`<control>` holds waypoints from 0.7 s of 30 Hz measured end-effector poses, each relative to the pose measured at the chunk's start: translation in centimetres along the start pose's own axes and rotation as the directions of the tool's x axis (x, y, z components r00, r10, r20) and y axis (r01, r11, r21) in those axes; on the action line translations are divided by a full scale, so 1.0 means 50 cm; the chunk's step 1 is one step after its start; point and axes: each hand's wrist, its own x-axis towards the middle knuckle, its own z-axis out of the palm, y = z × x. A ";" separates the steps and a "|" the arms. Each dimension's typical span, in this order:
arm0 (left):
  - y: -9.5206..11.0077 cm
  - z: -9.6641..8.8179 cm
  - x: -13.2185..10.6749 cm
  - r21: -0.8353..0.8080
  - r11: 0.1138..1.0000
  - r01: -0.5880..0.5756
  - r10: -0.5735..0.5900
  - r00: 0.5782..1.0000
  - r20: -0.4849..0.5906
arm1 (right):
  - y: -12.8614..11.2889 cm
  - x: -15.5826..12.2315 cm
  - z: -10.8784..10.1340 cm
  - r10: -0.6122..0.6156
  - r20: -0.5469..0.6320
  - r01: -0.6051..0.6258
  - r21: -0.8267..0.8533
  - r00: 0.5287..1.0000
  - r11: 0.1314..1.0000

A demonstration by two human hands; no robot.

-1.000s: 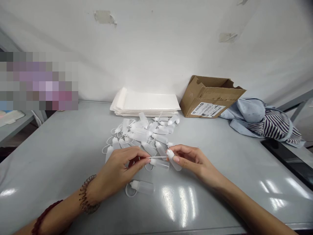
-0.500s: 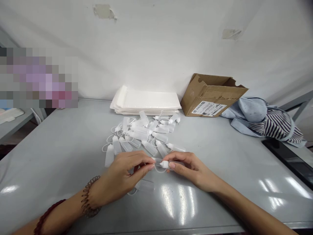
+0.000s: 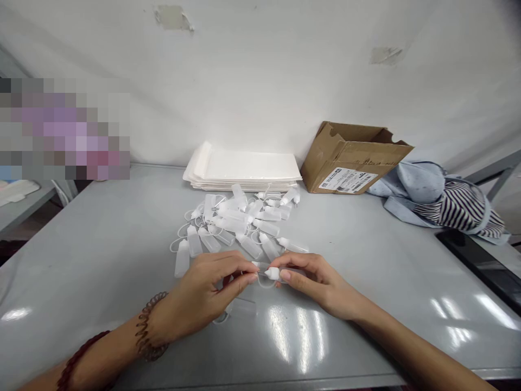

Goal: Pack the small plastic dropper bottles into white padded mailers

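Observation:
My right hand (image 3: 315,282) is closed around a small clear squeeze bottle with a white cone top (image 3: 272,273), held lying sideways. From the cone a thin metal needle points left to the pinched fingertips of my left hand (image 3: 223,285). A thin white cap strap (image 3: 266,285) loops under the needle, its end at those left fingertips; the cap itself is hidden there. Behind my hands lies a heap of similar bottles (image 3: 232,220) with white tops and looped straps. Another clear bottle (image 3: 243,308) lies on the table just below my left hand.
A stack of white padded envelopes (image 3: 248,165) lies against the wall behind the heap. To its right stands an open cardboard box (image 3: 354,160). Folded blue and striped cloth (image 3: 443,198) and a black phone (image 3: 480,266) lie at the right of the grey table (image 3: 122,233).
The held bottle has shifted very slightly left, its white cone a little closer to my left fingertips. My hands otherwise stay in place.

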 end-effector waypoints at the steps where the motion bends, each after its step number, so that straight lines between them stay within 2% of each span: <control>1: 0.000 0.000 0.000 0.004 1.000 -0.003 0.003 1.000 0.000 | 0.000 0.000 0.000 -0.003 0.001 0.003 0.000 1.000 1.000; 11: -0.002 0.001 -0.002 0.001 1.000 -0.008 0.008 1.000 0.006 | -0.001 -0.001 0.000 0.003 0.000 -0.002 -0.030 1.000 1.000; 15: -0.003 0.003 -0.003 0.008 1.000 -0.009 0.009 1.000 0.012 | -0.005 -0.004 0.000 0.001 -0.016 -0.003 -0.105 1.000 0.994; 21: -0.010 0.008 -0.003 0.059 0.997 -0.049 0.048 0.999 0.020 | -0.001 -0.005 0.003 -0.090 -0.025 0.079 -0.281 0.996 0.956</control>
